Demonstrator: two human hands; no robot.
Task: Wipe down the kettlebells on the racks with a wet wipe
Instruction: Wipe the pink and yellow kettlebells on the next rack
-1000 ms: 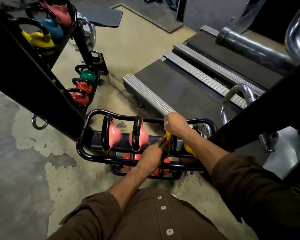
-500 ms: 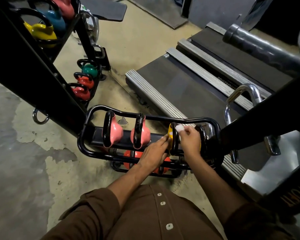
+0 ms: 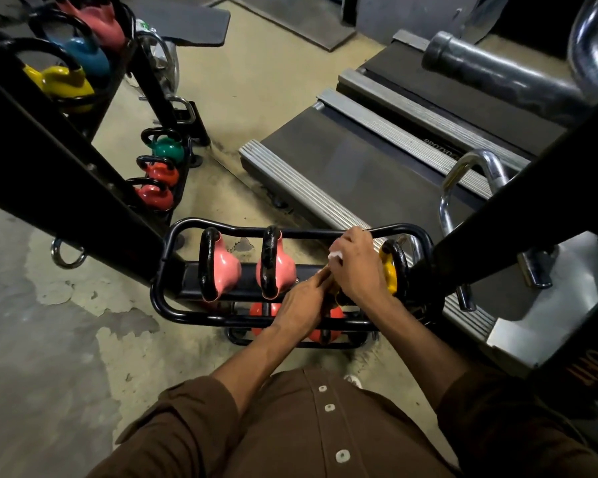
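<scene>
Head view, looking down at the low rack point(image 3: 194, 315).

- Change: a second ago the right hand point(image 3: 356, 267) was a fist up at the rack's far rail. Half a second ago it had dropped onto a black handle, with white showing at its fingertips. Now it lies curled over the third kettlebell point(image 3: 334, 292) from the left end of the top tier, toward the right end.
- Right grip: fingers folded around the wet wipe point(image 3: 335, 254), of which only a small white corner shows at the hand's left edge.
- The left hand point(image 3: 304, 305) has barely shifted and lies against the near side of the same bell, fingers pointing forward. The fingertips run under the right hand. I cannot tell whether it grips or merely steadies.
- Reading: the wipe has gone from the handle to the body, so this bell looks mid-wipe.
- The yellow kettlebell point(image 3: 390, 270) at the right end has no hand on it. The two pink kettlebells point(image 3: 221, 270) at the left end are also untouched at this moment. Whether any are clean, I cannot say.

Hidden or unclear:
- The worked bell is almost wholly covered, apart from a dull sliver between the hands.
- The red kettlebells point(image 3: 261, 310) on the lower tier are partly masked by rails and forearms.
- A dark frame beam point(image 3: 497, 243) cuts off the rack's right corner.
- A second rack point(image 3: 187, 157) at upper left holds more bells, cropped by the picture's edge.
- The wipe's wetness cannot be judged.
</scene>
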